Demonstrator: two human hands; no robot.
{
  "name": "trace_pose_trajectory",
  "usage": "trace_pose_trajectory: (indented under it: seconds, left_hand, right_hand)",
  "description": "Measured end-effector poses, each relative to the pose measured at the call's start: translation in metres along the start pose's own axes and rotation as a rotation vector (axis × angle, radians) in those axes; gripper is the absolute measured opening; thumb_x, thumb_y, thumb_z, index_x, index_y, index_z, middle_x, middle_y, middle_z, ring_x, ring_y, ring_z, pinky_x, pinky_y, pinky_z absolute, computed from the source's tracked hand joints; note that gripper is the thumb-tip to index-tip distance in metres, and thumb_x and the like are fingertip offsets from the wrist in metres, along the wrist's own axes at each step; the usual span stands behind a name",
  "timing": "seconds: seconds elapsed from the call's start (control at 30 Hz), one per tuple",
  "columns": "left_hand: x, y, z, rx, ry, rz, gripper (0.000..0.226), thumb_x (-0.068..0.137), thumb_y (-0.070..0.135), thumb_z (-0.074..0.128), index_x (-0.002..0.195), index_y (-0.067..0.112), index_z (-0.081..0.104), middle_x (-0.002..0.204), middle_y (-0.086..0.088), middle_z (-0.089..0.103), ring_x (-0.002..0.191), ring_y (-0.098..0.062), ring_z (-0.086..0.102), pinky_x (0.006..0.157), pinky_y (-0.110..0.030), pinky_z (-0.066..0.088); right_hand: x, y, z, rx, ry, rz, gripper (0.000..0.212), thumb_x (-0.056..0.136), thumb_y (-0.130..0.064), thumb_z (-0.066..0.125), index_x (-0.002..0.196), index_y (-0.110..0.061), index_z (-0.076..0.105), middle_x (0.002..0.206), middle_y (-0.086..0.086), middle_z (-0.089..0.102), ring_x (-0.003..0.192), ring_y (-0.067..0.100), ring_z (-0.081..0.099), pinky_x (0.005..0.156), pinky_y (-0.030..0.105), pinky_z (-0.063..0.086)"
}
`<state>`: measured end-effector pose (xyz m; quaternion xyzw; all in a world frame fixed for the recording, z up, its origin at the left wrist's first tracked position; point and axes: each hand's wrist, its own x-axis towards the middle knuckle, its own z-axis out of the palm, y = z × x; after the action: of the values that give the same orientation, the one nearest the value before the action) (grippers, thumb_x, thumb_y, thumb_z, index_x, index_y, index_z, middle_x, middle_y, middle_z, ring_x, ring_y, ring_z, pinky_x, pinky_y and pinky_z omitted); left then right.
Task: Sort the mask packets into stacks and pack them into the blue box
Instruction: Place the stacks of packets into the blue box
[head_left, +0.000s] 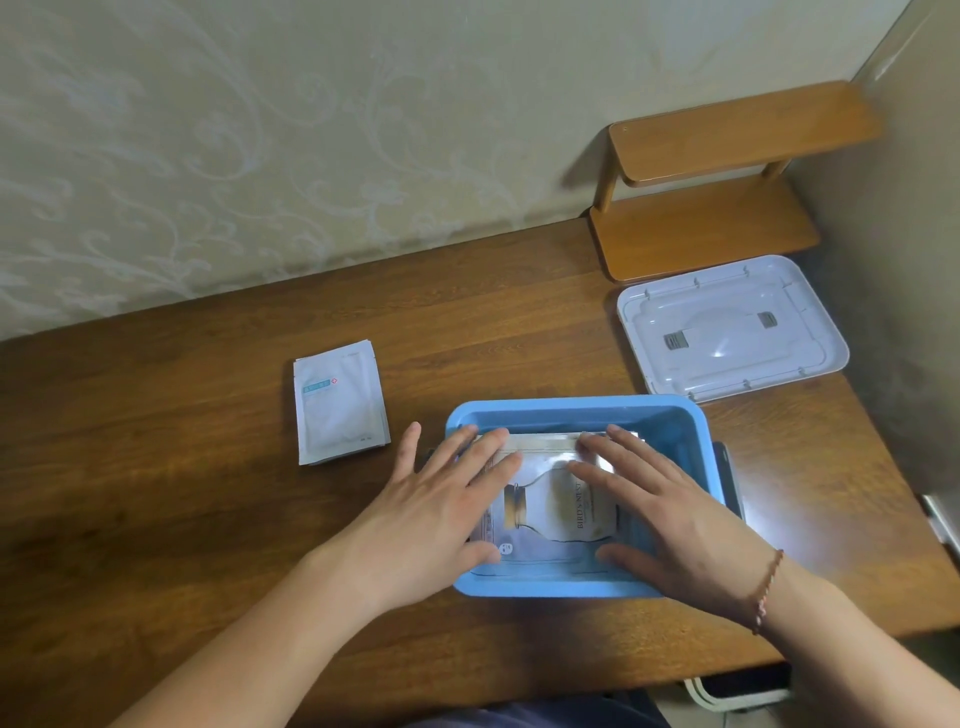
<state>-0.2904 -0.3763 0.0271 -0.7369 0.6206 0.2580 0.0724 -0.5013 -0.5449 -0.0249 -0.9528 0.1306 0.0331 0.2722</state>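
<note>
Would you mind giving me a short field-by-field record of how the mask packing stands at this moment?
blue box: open on the wooden desk, holding packets
packets in box: top one printed with a jar picture, lying flat
left hand: fingers straight, pressing the packets' left side
right hand: fingers straight, pressing the right side
white packet stack: on the desk left of the box, not yet packed
lid: upside down, behind and right of the box
wooden shelf: in the back corner

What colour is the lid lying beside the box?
White lid, seen clearly in the head view.
</note>
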Motion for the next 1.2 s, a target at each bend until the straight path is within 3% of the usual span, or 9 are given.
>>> trace_pose_trajectory:
  seconds: [0.17, 0.3, 0.4, 0.5, 0.67, 0.83, 0.97, 1.07, 1.2]
  left_hand:
    - [0.005, -0.002, 0.005, -0.088, 0.219, 0.021, 0.063, 0.096, 0.051, 0.047, 0.151, 0.032, 0.022, 0.161, 0.010, 0.009, 0.150, -0.010, 0.000, 0.120, -0.056, 0.000]
    - [0.012, -0.011, 0.014, -0.180, 0.459, 0.018, 0.055, 0.095, 0.046, 0.051, 0.145, 0.028, 0.040, 0.157, 0.009, 0.025, 0.148, -0.011, 0.015, 0.119, -0.049, 0.012]
    - [0.011, -0.035, 0.021, -0.323, 0.639, -0.120, 0.049, 0.097, 0.043, 0.052, 0.140, 0.021, 0.049, 0.152, 0.005, 0.036, 0.143, -0.010, 0.025, 0.116, -0.038, 0.022]
    - [0.010, -0.075, 0.033, -0.449, 0.757, -0.398, 0.042, 0.094, 0.025, 0.061, 0.134, 0.011, 0.055, 0.145, -0.005, 0.045, 0.138, -0.017, 0.034, 0.113, -0.033, 0.026]
    - [0.014, -0.133, 0.059, -0.649, 0.521, -0.967, 0.053, 0.094, 0.030, 0.062, 0.140, 0.010, 0.046, 0.151, -0.011, 0.036, 0.138, -0.031, 0.035, 0.110, -0.048, 0.035]
    - [0.005, -0.159, 0.071, -0.956, 0.684, -1.218, 0.061, 0.092, 0.034, 0.065, 0.144, 0.017, 0.041, 0.153, -0.009, 0.035, 0.138, -0.031, 0.037, 0.109, -0.049, 0.037]
    - [-0.001, -0.179, 0.068, -1.235, 0.795, -1.235, 0.052, 0.093, 0.033, 0.063, 0.140, 0.015, 0.047, 0.145, -0.007, 0.047, 0.131, -0.027, 0.047, 0.107, -0.040, 0.039]
    - [-0.003, -0.187, 0.062, -1.541, 0.840, -1.206, 0.047, 0.096, 0.029, 0.060, 0.139, 0.014, 0.049, 0.139, -0.005, 0.052, 0.124, -0.024, 0.052, 0.105, -0.038, 0.042]
    - [-0.007, -0.195, 0.056, -1.788, 0.814, -1.107, 0.044, 0.101, 0.021, 0.053, 0.142, 0.009, 0.044, 0.142, -0.010, 0.050, 0.131, -0.027, 0.048, 0.103, -0.037, 0.040]
  right_hand:
    - [-0.002, -0.006, -0.011, 0.032, 0.188, 0.051, 0.063, 0.082, -0.038, 0.070, 0.140, -0.027, 0.048, 0.155, -0.007, 0.033, 0.146, 0.012, 0.022, 0.115, 0.035, 0.027]
    - [-0.027, -0.010, -0.035, 0.191, 0.625, 0.242, 0.032, 0.088, -0.025, 0.066, 0.118, -0.014, 0.066, 0.125, -0.005, 0.062, 0.116, 0.008, 0.057, 0.101, 0.018, 0.044]
    - [-0.045, -0.004, -0.038, 0.332, 0.821, 0.479, 0.020, 0.092, -0.024, 0.062, 0.111, -0.019, 0.066, 0.111, -0.004, 0.069, 0.098, 0.010, 0.066, 0.090, 0.014, 0.049]
    - [-0.048, -0.008, -0.034, 0.469, 0.848, 0.610, 0.023, 0.088, -0.025, 0.060, 0.109, -0.018, 0.068, 0.106, -0.001, 0.071, 0.094, 0.007, 0.067, 0.084, 0.008, 0.049]
    - [-0.017, -0.028, -0.035, 0.498, 0.771, 0.525, 0.023, 0.087, -0.011, 0.065, 0.110, -0.016, 0.068, 0.106, -0.005, 0.070, 0.097, 0.010, 0.068, 0.087, 0.027, 0.055]
    - [0.035, -0.071, -0.043, 0.634, 0.761, 0.373, 0.023, 0.087, -0.007, 0.065, 0.109, -0.014, 0.068, 0.105, -0.004, 0.071, 0.100, 0.009, 0.068, 0.088, 0.026, 0.055]
    - [0.107, -0.123, -0.047, 0.967, 0.527, 0.276, 0.028, 0.089, -0.006, 0.065, 0.115, -0.014, 0.065, 0.106, -0.004, 0.072, 0.101, 0.013, 0.069, 0.087, 0.025, 0.055]
    - [0.181, -0.148, -0.039, 1.274, 0.214, 0.441, 0.046, 0.091, -0.010, 0.064, 0.135, -0.010, 0.051, 0.123, 0.005, 0.064, 0.113, 0.019, 0.063, 0.098, 0.037, 0.052]
    - [0.277, -0.145, 0.005, 1.029, -0.096, 0.789, 0.045, 0.086, -0.022, 0.068, 0.126, -0.004, 0.057, 0.129, 0.021, 0.059, 0.114, 0.036, 0.060, 0.099, 0.049, 0.048]
